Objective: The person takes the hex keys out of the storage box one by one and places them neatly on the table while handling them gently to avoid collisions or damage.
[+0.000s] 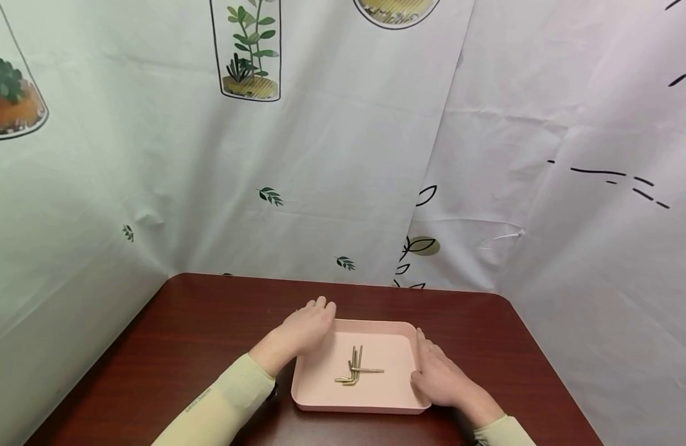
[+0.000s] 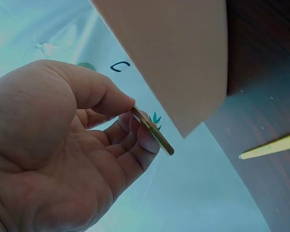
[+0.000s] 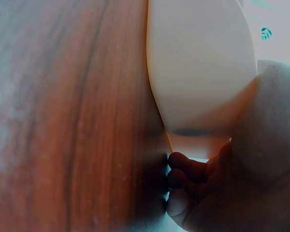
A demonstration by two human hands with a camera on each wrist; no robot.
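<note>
A shallow pink tray sits on the table, with several brass-coloured hex keys lying crossed on its floor. At its far left corner is my left hand. In the left wrist view, that hand pinches a hex key between thumb and fingers, beside the tray wall; the head view hides this key behind the hand. My right hand grips the tray's right side, thumb at the rim and fingers along the outer wall. In the right wrist view, its fingertips are down by the tabletop.
A yellowish metal bar lies on the dark red wood table in the left wrist view, cut off by the frame edge. White printed cloth hangs behind the table and along both sides.
</note>
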